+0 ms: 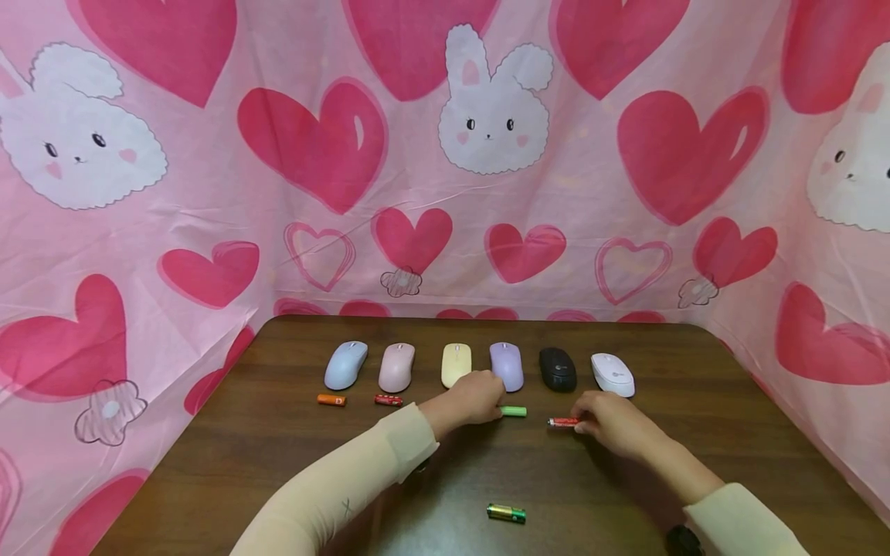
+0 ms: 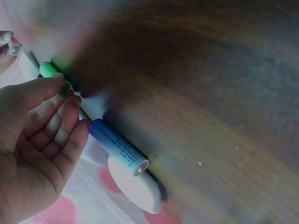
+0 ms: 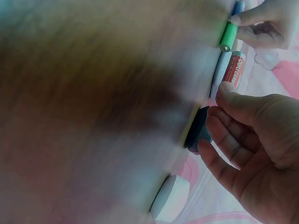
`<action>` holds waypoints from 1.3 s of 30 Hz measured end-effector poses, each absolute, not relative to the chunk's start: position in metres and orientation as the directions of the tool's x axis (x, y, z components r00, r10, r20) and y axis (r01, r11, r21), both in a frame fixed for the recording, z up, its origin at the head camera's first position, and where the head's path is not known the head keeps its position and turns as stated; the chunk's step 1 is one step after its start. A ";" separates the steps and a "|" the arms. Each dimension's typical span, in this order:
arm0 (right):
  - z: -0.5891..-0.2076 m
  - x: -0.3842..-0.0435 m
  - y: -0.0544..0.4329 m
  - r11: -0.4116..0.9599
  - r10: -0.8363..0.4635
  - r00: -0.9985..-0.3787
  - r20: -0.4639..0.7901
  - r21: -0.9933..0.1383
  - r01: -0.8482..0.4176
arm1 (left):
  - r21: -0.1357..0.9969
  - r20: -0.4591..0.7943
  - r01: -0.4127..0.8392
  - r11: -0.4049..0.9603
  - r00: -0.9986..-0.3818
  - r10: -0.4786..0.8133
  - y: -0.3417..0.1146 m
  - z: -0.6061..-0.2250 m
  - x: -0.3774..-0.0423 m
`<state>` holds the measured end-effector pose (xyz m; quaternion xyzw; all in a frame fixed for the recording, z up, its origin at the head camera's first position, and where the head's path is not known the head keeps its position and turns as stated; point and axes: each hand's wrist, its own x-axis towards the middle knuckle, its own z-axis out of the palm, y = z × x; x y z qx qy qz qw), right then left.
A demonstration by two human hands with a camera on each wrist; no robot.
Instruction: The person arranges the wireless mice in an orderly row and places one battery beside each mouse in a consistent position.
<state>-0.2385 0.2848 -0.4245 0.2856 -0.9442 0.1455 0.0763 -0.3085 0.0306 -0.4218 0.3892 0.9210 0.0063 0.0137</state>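
Note:
My left hand [image 1: 476, 398] pinches the end of a light green battery [image 1: 514, 411] between thumb and fingers, in front of the purple mouse [image 1: 507, 367]. Beyond its fingertips in the left wrist view lies a blue battery [image 2: 119, 147]; in the head view the left hand hides it. A red battery [image 1: 562, 422] with lettering is held at one end by my right hand [image 1: 615, 421], in front of the black mouse [image 1: 558, 369]. Thumb and fingers grip it, as the right wrist view of the red battery [image 3: 235, 67] shows.
A blue mouse [image 1: 346, 365], a pink mouse [image 1: 396, 367], a yellow mouse [image 1: 456, 363] and a white mouse [image 1: 613, 374] complete the row. An orange battery [image 1: 331, 400] and a dark red battery [image 1: 388, 400] lie at left. Nearer me is a green-gold battery [image 1: 506, 513] on the table [image 1: 591, 494].

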 end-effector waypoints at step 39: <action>-0.431 -0.268 0.280 0.894 -0.344 -0.928 0.143 -0.254 -0.370 | 0.038 -0.045 0.752 0.658 -0.657 0.753 0.028 -0.422 -0.314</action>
